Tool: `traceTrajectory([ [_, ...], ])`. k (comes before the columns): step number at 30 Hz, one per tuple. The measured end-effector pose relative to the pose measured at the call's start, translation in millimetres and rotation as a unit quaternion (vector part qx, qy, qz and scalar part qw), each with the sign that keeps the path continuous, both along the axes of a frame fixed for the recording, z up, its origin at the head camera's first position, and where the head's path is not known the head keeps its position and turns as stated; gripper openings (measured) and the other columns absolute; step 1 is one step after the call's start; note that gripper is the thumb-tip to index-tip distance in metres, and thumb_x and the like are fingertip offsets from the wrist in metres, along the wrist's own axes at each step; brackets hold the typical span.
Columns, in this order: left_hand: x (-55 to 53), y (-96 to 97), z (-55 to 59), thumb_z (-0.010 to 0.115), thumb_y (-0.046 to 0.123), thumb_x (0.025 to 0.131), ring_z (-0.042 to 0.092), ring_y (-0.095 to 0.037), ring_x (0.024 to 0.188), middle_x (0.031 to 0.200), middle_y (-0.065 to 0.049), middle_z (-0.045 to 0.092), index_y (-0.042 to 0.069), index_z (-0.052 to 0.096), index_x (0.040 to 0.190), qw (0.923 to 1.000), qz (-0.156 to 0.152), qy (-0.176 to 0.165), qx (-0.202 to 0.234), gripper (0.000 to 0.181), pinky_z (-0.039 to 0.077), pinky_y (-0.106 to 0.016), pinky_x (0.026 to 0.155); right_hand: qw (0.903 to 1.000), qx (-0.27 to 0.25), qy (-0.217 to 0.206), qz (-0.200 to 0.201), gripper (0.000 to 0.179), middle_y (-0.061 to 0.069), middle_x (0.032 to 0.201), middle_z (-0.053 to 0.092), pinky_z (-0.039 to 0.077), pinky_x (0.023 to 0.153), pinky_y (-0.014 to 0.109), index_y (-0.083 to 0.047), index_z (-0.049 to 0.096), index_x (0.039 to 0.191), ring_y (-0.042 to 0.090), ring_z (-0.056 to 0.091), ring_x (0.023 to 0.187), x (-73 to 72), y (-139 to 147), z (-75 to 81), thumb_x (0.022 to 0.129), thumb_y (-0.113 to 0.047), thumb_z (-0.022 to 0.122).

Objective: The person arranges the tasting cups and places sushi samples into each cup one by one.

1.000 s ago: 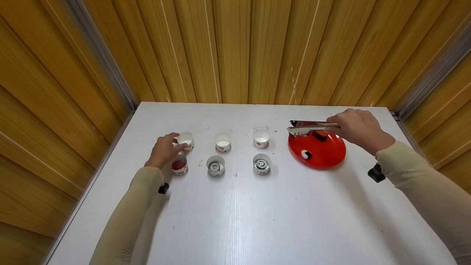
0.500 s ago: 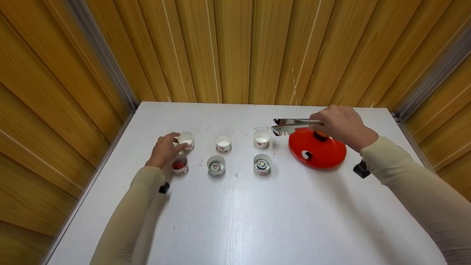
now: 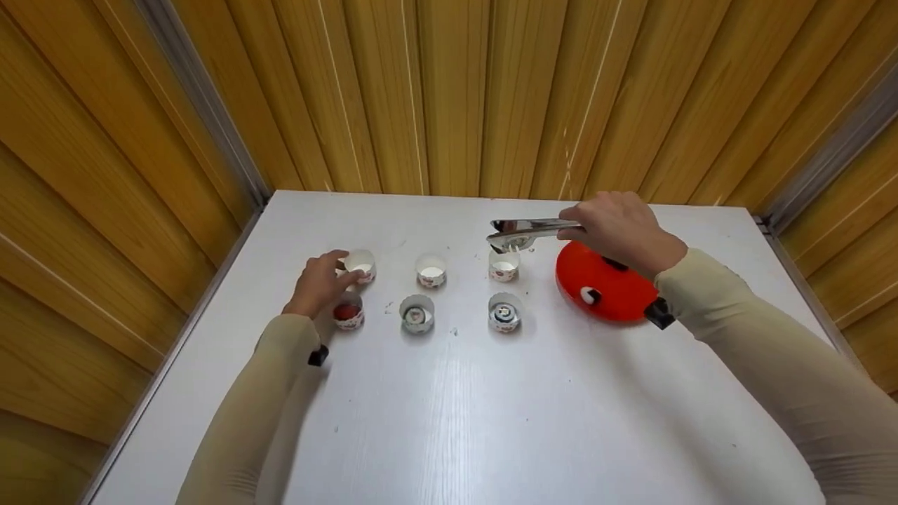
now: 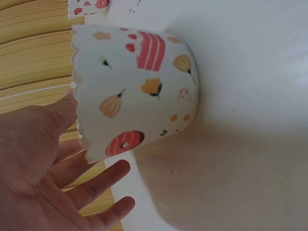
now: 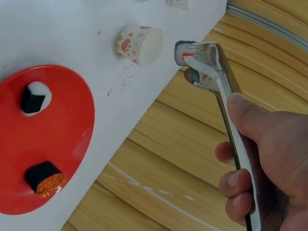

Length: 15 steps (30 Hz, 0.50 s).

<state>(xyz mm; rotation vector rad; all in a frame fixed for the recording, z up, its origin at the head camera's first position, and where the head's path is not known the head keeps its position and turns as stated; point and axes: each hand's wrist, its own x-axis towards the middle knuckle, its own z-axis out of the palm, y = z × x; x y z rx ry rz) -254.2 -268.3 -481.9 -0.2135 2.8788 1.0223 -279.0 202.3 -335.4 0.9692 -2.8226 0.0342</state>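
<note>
My left hand [image 3: 316,284] is at the back-left paper cup [image 3: 362,262], thumb at its front side and fingers at its left. In the left wrist view a patterned cup [image 4: 139,86] hides part of the hand. My right hand [image 3: 621,230] grips metal tongs [image 3: 537,224], whose tips hang over the back-right cup [image 3: 504,266]. In the right wrist view the tong tips stand slightly apart; reflections make it unclear whether anything lies between them. On the red plate [image 5: 60,115] sit a white sushi piece with a black band [image 5: 36,98] and a black-wrapped, orange-topped piece [image 5: 44,179].
The cups form two rows of three on the white table [image 3: 449,414]. A red piece [image 3: 346,311] is in the front-left cup, sushi rolls in the front-middle cup [image 3: 417,315] and front-right cup [image 3: 504,313]. Another cup [image 3: 431,272] stands back-middle. Wood-look walls [image 3: 449,98] enclose the table.
My right hand has carried the tongs leftward, from over the red plate to above the back-right cup. The left hand has stayed at the back-left cup.
</note>
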Motion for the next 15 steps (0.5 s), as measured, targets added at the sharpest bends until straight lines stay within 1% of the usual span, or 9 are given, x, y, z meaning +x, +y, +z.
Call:
traceTrajectory([
  [5,0.6,0.3,0.0,0.071,0.035,0.098,0.056,-0.038,0.126,0.137,-0.021,0.059,0.005,0.048,0.151,1.0,0.003,-0.004,0.004,0.065,0.044,-0.054,0.108,0.9999,-0.002,-0.008,0.009,0.023,0.0,0.065,0.062,0.033,0.045,0.029,-0.016,0.08,0.111,0.018,0.046,0.052,-3.6,-18,0.4,0.091,-0.027,0.08],
  [8,1.8,0.8,1.0,0.071,0.035,0.099,0.056,-0.038,0.127,0.138,-0.022,0.059,0.004,0.047,0.151,1.0,0.003,-0.005,0.003,0.065,0.044,-0.055,0.108,0.9998,-0.002,-0.01,0.015,0.023,0.001,0.066,0.064,0.033,0.045,0.029,-0.016,0.081,0.111,0.018,0.046,0.052,-6.0,-30,0.2,0.091,-0.028,0.08],
  [15,2.7,3.6,2.5,0.07,0.035,0.099,0.053,-0.04,0.129,0.138,-0.022,0.058,0.005,0.046,0.152,1.0,0.005,-0.004,-0.005,0.065,0.043,-0.055,0.108,0.9995,0.011,-0.006,0.029,0.015,-0.001,0.06,0.057,0.032,0.046,0.03,-0.018,0.079,0.101,0.019,0.046,0.053,-10.3,-59,-0.2,0.093,-0.032,0.078],
])
